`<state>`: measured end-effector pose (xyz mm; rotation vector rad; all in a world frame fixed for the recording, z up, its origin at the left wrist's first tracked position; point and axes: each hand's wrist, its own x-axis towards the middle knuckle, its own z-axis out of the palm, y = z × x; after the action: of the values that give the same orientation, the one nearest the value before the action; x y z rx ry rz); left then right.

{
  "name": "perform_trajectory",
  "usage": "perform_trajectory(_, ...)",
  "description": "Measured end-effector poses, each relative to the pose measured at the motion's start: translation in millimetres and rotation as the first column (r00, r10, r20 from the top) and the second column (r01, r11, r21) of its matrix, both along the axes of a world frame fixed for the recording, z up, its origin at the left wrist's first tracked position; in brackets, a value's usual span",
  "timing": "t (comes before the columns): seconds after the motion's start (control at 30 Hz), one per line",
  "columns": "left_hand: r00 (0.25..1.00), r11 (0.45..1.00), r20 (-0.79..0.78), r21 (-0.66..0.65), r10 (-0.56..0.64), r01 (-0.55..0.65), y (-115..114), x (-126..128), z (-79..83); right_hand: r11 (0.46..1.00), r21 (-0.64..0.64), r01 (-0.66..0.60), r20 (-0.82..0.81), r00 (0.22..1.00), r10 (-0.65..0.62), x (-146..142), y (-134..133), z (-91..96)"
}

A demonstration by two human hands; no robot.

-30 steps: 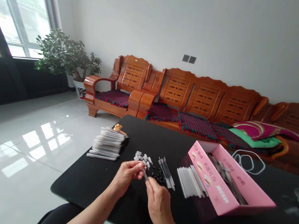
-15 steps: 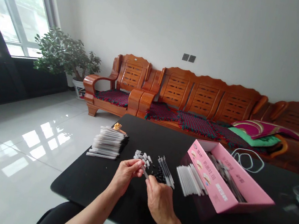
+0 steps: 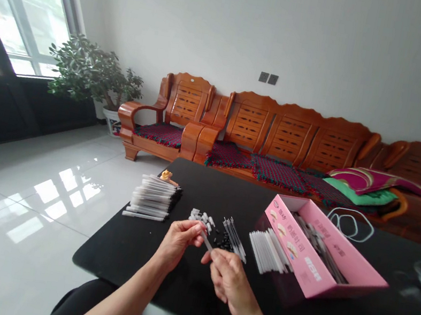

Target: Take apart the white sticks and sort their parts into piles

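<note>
Between my two hands, above the near part of the black table, is a slim whitish pen [image 3: 206,241]. My left hand [image 3: 178,241] pinches its far end, and the fingertips hide that tip. With thumb and fingers, my right hand [image 3: 228,276] grips the near end. Just beyond them lie white pen caps [image 3: 203,218], small black plugs [image 3: 224,243] and thin dark pen refills [image 3: 235,238]. To the right is a row of whitish pen barrels [image 3: 268,251]. A stack of pens [image 3: 151,198] with dark ends sits at the left.
A pink box [image 3: 293,253] holding dark, slender items stands on the black table [image 3: 112,254] at the right. Behind it is a white cable loop [image 3: 359,238]. A small yellow figure [image 3: 166,175] sits by the pen stack. A wooden sofa [image 3: 249,123] runs along the wall.
My right hand has shifted slightly right and its fingers have loosened a little, so more of the pen shows between my hands. My left hand keeps its pinch.
</note>
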<state>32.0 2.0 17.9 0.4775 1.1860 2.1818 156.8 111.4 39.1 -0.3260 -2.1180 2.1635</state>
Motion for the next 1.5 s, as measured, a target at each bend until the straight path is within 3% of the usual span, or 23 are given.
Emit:
perform_trajectory(0.03,0.999,1.000,0.015,-0.004,0.029,-0.029,0,-3,-0.7,0.976,0.211,0.053,-0.055,0.998,-0.043,-1,0,0.4)
perform_trajectory(0.07,0.997,0.997,0.041,-0.001,0.072,-0.072,-2,-8,-1.4,0.902,0.419,0.106,-0.113,0.991,-0.064,-1,0,-0.3)
perform_trajectory(0.1,0.991,0.993,0.072,0.003,0.116,-0.117,-4,-15,-2.0,0.792,0.593,0.146,-0.160,0.985,-0.062,-1,-2,-1.9)
perform_trajectory(0.17,0.946,0.957,0.164,0.031,0.280,-0.289,-13,-32,-2.6,0.571,0.804,0.167,-0.190,0.982,-0.020,3,-6,-7.1)
perform_trajectory(0.2,0.918,0.934,0.195,0.026,0.344,-0.355,-18,-40,-2.8,0.499,0.853,0.155,-0.181,0.984,0.003,5,-9,-9.9)
perform_trajectory(0.27,0.927,0.939,0.158,0.001,0.340,-0.344,-27,-52,-3.8,0.438,0.888,0.138,-0.163,0.986,0.020,9,-12,-14.0)
perform_trajectory(0.37,0.950,0.945,-0.031,-0.098,0.311,-0.313,-32,-56,-8.9,0.434,0.880,0.192,-0.193,0.980,-0.043,7,-7,-14.2)
perform_trajectory(0.43,0.941,0.916,-0.170,-0.234,0.291,-0.326,-30,-54,-15.2,0.401,0.876,0.269,-0.239,0.963,-0.124,4,6,-11.9)
perform_trajectory(0.53,0.912,0.803,-0.368,-0.481,0.180,-0.352,-26,-55,-26.3,0.266,0.915,0.302,-0.221,0.929,-0.296,1,39,-11.1)
perform_trajectory(0.63,0.854,0.640,-0.519,-0.641,0.044,-0.423,-24,-57,-35.2,0.113,0.983,0.144,-0.068,0.860,-0.506,3,76,-18.9)
perform_trajectory(0.7,0.833,0.558,-0.554,-0.692,-0.003,-0.458,-23,-57,-38.6,0.047,0.998,0.047,-0.013,0.825,-0.565,5,94,-28.2)
perform_trajectory(0.77,0.834,0.516,-0.551,-0.719,-0.015,-0.465,-20,-54,-40.2,-0.013,1.000,0.012,-0.017,0.807,-0.590,5,104,-38.8)
perform_trajectory(0.87,0.842,0.529,-0.539,-0.719,-0.017,-0.450,-16,-49,-41.6,-0.097,0.995,0.024,-0.075,0.824,-0.561,3,110,-52.8)
perform_trajectory(0.97,0.851,0.574,-0.524,-0.702,-0.017,-0.421,-15,-48,-43.6,-0.138,0.989,0.045,-0.112,0.842,-0.528,0,112,-61.0)
perform_trajectory(1.2,0.813,0.697,-0.582,-0.591,-0.020,-0.406,-16,-47,-43.0,-0.122,0.991,0.053,-0.110,0.843,-0.527,-3,115,-63.1)
perform_trajectory(1.43,0.799,0.672,-0.600,-0.602,-0.026,-0.430,-20,-50,-44.5,-0.141,0.988,0.066,-0.130,0.847,-0.515,-4,107,-59.6)
perform_trajectory(1.5,0.784,0.634,-0.619,-0.624,-0.046,-0.456,-25,-54,-42.7,-0.133,0.989,0.062,-0.123,0.847,-0.518,-4,104,-56.8)
